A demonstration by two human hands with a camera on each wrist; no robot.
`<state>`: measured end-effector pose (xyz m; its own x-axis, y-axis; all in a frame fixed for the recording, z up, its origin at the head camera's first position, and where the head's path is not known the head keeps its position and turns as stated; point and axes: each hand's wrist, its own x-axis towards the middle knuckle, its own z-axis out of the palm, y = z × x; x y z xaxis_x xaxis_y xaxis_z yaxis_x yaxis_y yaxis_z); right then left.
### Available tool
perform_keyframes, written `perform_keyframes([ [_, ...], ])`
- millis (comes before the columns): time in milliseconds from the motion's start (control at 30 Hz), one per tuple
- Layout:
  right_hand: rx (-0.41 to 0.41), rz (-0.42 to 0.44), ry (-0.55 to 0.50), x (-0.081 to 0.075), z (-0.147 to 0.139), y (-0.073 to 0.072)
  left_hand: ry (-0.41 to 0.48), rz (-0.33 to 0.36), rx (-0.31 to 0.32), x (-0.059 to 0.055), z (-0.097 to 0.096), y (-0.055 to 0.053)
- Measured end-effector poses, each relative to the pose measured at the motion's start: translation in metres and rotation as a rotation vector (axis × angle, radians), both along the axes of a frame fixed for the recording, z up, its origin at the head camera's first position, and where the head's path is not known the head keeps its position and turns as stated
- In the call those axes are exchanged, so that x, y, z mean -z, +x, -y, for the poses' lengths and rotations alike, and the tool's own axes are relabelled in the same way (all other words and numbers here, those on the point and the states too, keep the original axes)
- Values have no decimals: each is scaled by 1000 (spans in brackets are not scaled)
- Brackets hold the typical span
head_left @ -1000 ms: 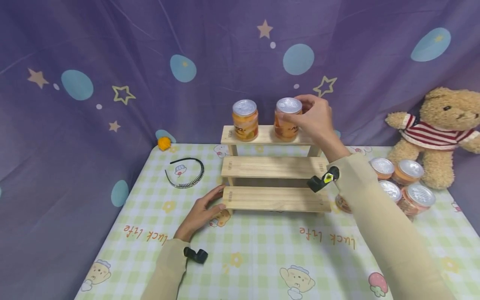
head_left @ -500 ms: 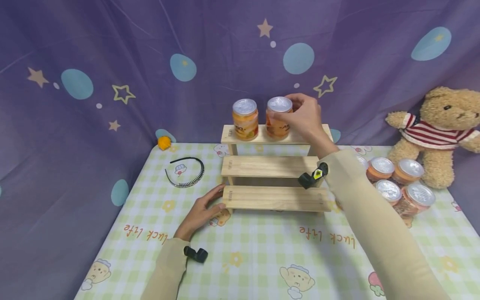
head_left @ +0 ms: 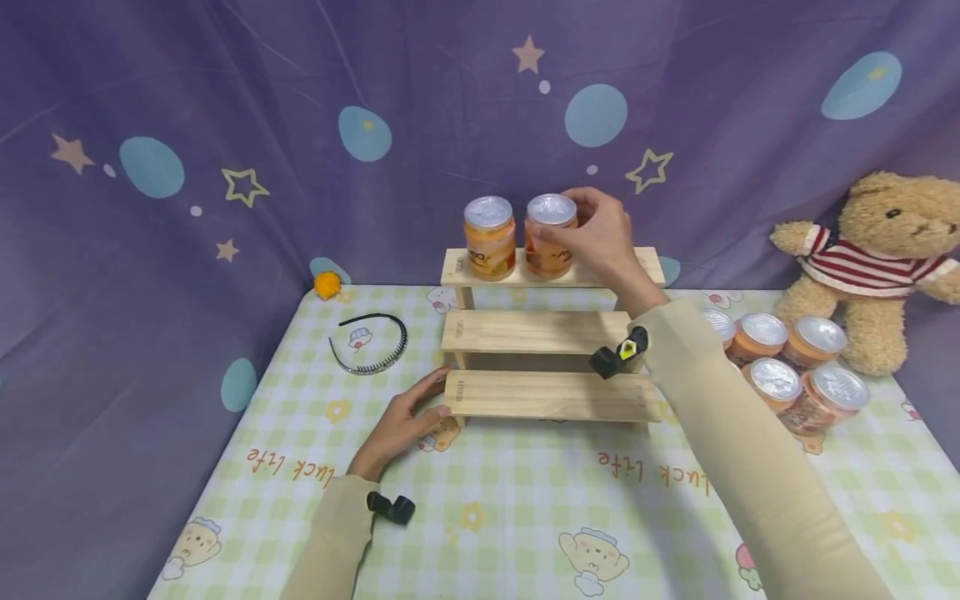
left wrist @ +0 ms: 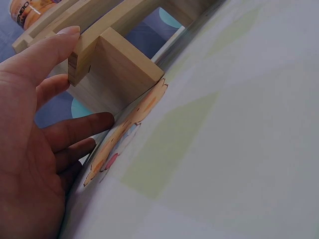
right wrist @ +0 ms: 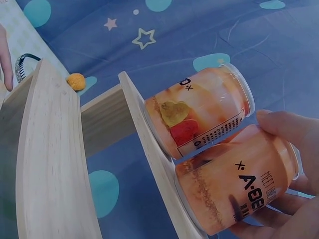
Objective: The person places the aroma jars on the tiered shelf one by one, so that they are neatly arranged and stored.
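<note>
My right hand [head_left: 602, 240] grips an orange can [head_left: 546, 258] with a silver lid, thumb on one side and fingers on the other. It stands upright on the top tier of a three-tier wooden shelf [head_left: 555, 396]. Close on its left is a second orange can [head_left: 491, 243]; in the right wrist view the held can [right wrist: 229, 179] and this other can [right wrist: 199, 109] are very near each other. At the left end of the lowest tier, my left hand [head_left: 397, 429] touches the board with thumb and index finger. Its other fingers [left wrist: 75, 132] extend loosely beside the shelf leg.
Several more orange cans [head_left: 776, 379] cluster on the table at the right, partly hidden by the right sleeve. A teddy bear [head_left: 862, 258] sits behind them. Left of the shelf lie a black headband [head_left: 393, 358] and a yellow pompom [head_left: 327, 285]. A purple curtain [head_left: 450, 67] hangs behind.
My right hand has slid the gripped can leftward along the top tier, narrowing the gap to the other can. The left hand stays at the shelf's end.
</note>
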<state>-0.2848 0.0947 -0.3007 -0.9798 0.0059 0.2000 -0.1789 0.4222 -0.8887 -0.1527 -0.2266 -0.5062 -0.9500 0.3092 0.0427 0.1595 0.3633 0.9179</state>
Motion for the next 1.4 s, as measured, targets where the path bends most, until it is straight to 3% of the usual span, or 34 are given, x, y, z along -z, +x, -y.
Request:
perform_keyframes([
  [300, -92, 51, 25, -1, -5, 5, -2, -9, 2, 2, 1, 1],
  [633, -97, 26, 29, 0, -24, 17, 4, -6, 7, 2, 1, 1],
  [967, -65, -28, -50, 5, -56, 42, -12, 16, -1, 1, 1, 1],
  [1400, 16, -101, -26, 25, -105, 78, 3, 18, 2, 1, 0, 1],
])
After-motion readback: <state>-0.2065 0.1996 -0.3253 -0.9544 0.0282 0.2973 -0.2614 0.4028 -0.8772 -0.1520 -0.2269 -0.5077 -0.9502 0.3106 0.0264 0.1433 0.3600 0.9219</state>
